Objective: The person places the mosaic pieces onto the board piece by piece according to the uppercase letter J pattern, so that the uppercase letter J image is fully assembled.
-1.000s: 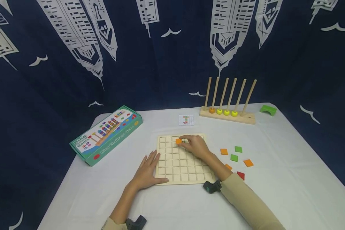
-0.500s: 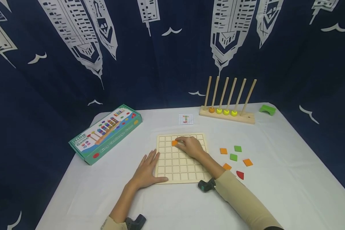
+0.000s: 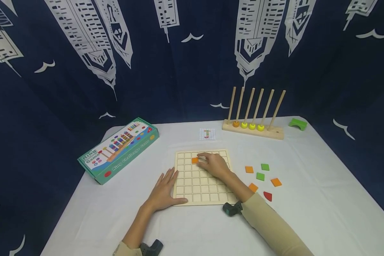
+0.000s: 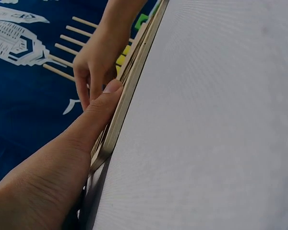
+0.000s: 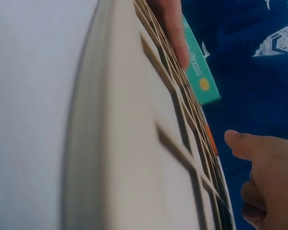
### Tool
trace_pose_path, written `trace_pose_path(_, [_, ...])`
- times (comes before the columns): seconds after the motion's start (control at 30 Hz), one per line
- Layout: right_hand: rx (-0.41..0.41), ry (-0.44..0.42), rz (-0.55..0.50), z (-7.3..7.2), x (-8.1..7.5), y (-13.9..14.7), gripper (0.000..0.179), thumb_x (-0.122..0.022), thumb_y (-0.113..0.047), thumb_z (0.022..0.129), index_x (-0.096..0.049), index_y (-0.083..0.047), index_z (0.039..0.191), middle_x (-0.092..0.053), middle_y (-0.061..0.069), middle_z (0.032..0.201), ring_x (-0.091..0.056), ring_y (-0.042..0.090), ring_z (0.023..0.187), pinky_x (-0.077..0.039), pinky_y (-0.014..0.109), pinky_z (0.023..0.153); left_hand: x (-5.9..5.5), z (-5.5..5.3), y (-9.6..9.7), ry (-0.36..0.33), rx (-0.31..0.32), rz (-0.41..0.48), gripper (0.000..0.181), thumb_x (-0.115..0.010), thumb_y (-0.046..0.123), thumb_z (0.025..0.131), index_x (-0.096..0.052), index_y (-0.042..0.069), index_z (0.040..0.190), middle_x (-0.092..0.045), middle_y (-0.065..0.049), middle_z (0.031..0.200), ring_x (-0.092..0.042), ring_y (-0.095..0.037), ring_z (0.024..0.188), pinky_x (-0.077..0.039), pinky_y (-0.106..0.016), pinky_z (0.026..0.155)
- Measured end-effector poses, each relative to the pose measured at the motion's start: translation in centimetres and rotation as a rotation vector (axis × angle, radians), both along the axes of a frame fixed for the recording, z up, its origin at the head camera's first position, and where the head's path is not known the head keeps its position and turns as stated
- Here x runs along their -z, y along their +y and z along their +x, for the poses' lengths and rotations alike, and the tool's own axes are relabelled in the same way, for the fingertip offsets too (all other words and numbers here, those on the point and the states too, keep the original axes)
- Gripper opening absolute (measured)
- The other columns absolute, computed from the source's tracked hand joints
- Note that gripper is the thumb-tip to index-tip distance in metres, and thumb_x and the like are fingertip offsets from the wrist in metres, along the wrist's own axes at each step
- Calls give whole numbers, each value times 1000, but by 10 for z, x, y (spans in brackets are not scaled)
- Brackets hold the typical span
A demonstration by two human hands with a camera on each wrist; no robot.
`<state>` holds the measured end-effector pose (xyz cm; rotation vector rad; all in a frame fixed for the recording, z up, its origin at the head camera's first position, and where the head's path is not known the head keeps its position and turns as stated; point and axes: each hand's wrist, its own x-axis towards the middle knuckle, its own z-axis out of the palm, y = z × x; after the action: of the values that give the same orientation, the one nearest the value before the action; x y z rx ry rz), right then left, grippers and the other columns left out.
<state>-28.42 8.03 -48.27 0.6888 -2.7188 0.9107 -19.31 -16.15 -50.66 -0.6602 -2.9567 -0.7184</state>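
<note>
A square wooden grid board (image 3: 201,188) lies on the white table. One orange square tile (image 3: 195,160) sits in a cell in its second row from the far side. My right hand (image 3: 215,165) hovers just right of that tile, thumb and index finger spread a little apart beside it. In the right wrist view the thumb of the right hand (image 5: 271,167) stands away from the orange tile (image 5: 211,139). My left hand (image 3: 162,192) rests at the board's left side, fingers straight along the edge, its thumb (image 4: 105,103) lying on the front edge.
Right of the board lie loose orange tiles (image 3: 249,169), green tiles (image 3: 265,167) and a red curved piece (image 3: 267,196). Behind stand a pattern card (image 3: 207,134), a peg rack (image 3: 252,131) with rings and a green arch (image 3: 298,124). A game box (image 3: 118,150) lies left.
My right hand has brought the orange tile left and down into a cell. Its fingers have since parted from the tile. The left hand has stayed in place.
</note>
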Motion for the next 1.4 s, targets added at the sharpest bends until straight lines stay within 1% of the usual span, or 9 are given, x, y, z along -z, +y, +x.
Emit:
trace_pose_path(0.17, [20,29,-40,9,-15,16,31,-67,-29,85,-67,-14,112,-33,-7,47,-24,6,41,-27,23,39,-4,1,1,-15,-4,-12,112,-60,75,66,-25,4,146,-15,-11,153,-8,-20,140,-4,-39,113])
trace_pose_path(0.3, [41,22,-58,18,-27,37,28,-68,-27,85,-68,-14,110,-33,-7,48,-26,7,43,-26,24,40,-6,1,1,-18,-12,-17,113,-61,74,65,-25,4,145,-15,-11,152,-9,-21,140,-4,-39,112])
trace_pose_path(0.47, [77,28,-35,28,-32,74,27,-70,-24,83,-69,-13,108,-32,-6,48,-24,8,43,-26,24,40,-5,1,2,-10,-14,-20,113,-61,75,65,-25,4,145,-16,-11,152,-9,-21,140,-4,-38,113])
trace_pose_path(0.6, [131,18,3,35,-30,111,28,-71,-24,83,-68,-13,108,-33,-5,47,-27,9,41,-27,24,39,-3,1,2,2,-11,-6,114,-61,75,64,-26,3,145,-17,-12,152,-10,-21,140,-5,-39,113])
trace_pose_path(0.77, [240,-7,31,40,-27,154,30,-72,-23,82,-67,-12,109,-35,-3,48,-31,13,42,-28,25,38,-2,0,2,3,-10,-7,114,-60,76,64,-26,3,145,-16,-12,152,-9,-21,140,-4,-39,113])
trace_pose_path(0.93, [324,-32,41,46,-23,189,33,-72,-21,81,-65,-9,111,-34,-1,51,-31,15,44,-29,27,37,-2,0,2,-6,-11,-12,115,-60,76,64,-25,3,145,-16,-12,152,-9,-21,140,-4,-38,113])
trace_pose_path(1.13, [327,-73,48,51,-17,211,35,-72,-20,81,-65,-5,112,-34,-1,52,-32,16,46,-27,26,40,0,0,1,0,-10,-15,114,-61,75,64,-26,3,145,-17,-12,152,-9,-21,140,-4,-38,113])
trace_pose_path(1.27, [313,-116,65,52,-11,217,38,-72,-22,81,-64,-3,113,-35,-1,51,-33,16,46,-27,26,42,-1,0,1,1,-11,-12,115,-60,76,64,-26,3,145,-16,-12,152,-10,-21,140,-4,-38,113])
trace_pose_path(1.4, [326,-178,86,54,-6,219,37,-71,-23,82,-64,-4,113,-37,0,52,-35,15,47,-28,25,43,-1,0,1,-7,-16,-14,115,-60,77,63,-26,3,145,-16,-12,152,-10,-21,140,-4,-38,113])
